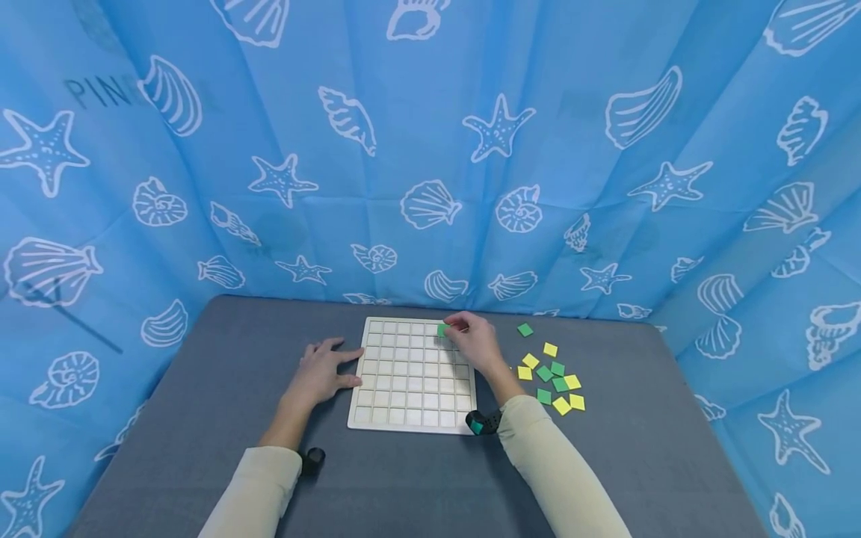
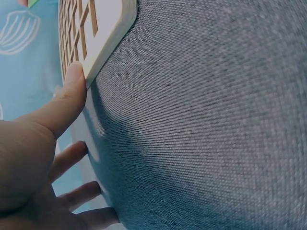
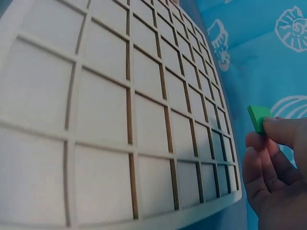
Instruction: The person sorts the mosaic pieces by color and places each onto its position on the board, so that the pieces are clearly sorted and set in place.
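A pale wooden grid board point(image 1: 412, 429) with rows of square recesses lies on the grey table. Between the thumb and fingers of my right hand point(image 1: 473, 342) is a green square tile point(image 1: 442, 329), held above the board's far right part. The right wrist view shows that green tile point(image 3: 259, 118) pinched near its edge, apart from the board. My left hand point(image 1: 323, 373) rests at the board's left edge, its fingers spread. In the left wrist view the thumb point(image 2: 73, 88) touches the board's rim point(image 2: 108, 48), while the other fingertips reach down to the table.
Right of the board, loose yellow tiles point(image 1: 561, 406) and green tiles point(image 1: 544, 396) lie scattered, several of each. One green tile point(image 1: 525, 329) sits apart near the back. A blue curtain point(image 1: 430, 149) with shell prints hangs behind the grey table point(image 1: 397, 486).
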The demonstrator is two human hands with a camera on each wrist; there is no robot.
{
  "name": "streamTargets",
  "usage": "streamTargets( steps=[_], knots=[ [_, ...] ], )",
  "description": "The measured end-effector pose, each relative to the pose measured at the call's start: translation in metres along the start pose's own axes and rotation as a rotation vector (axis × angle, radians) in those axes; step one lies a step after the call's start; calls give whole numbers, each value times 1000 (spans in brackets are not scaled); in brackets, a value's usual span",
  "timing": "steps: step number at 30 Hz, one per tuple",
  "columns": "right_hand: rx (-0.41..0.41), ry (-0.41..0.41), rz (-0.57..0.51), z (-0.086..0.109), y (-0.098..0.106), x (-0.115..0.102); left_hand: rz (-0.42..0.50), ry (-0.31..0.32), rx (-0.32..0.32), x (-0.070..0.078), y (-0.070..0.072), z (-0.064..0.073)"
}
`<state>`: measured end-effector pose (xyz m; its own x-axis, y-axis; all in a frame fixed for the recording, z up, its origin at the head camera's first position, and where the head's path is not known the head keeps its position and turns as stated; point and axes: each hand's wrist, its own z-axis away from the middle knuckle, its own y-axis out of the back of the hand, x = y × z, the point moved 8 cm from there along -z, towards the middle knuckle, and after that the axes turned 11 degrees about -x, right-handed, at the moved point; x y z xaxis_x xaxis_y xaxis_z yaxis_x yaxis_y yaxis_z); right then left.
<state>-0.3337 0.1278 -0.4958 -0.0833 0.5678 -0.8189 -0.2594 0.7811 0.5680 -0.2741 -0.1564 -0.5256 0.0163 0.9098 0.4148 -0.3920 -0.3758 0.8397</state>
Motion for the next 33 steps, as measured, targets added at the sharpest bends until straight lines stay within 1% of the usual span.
streamTargets(
  steps=[6,14,22,29,33],
  knots=[
    [-24,-23,7,-7,-11,-4,1,9,-4,0,-1,0],
    [-46,-4,36,-16,-26,-18,-9,10,3,0,-1,0],
    [-104,-42,18,-27,-50,-27,-12,6,0,-1,-1,1],
    [-128,-11,43,-32,-69,-38,-10,25,-14,-3,-1,-1],
    [-136,-2,51,-34,-78,-44,-16,26,-19,-2,-2,-1]
  ],
)
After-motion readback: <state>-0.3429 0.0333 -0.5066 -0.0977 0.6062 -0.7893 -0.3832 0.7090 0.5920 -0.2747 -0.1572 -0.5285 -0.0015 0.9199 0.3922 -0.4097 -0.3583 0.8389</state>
